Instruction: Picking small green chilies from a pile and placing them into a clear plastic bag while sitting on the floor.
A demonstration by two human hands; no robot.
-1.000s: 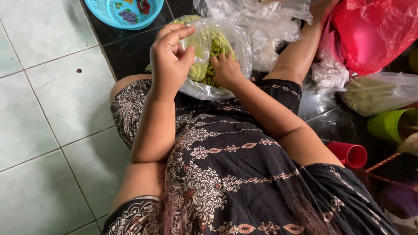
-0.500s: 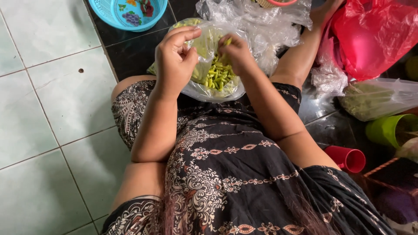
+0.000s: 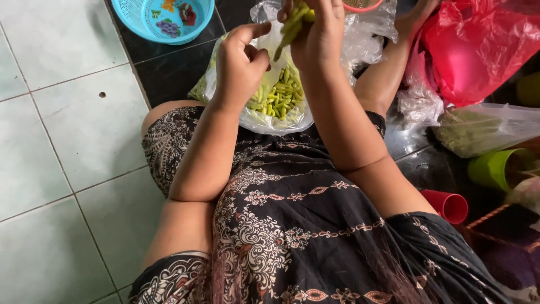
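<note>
A clear plastic bag (image 3: 256,121) full of cut green beans (image 3: 278,95) rests on my lap, just past the black patterned dress. My left hand (image 3: 239,67) pinches the bag's rim and holds it open. My right hand (image 3: 315,25) is raised above the bag near the top edge, shut on a bunch of green bean pieces (image 3: 292,25) that hang from its fingers.
A blue plastic basket (image 3: 166,19) sits on the dark tiles at the top. Crumpled clear plastic (image 3: 365,34) and a red bag (image 3: 478,50) lie to the right, with another bag of greens (image 3: 484,129), a green cup (image 3: 495,169) and a red cup (image 3: 447,205).
My right hand has come out of the bag and lifted upward with a bunch of beans. My left hand has kept its hold on the rim.
</note>
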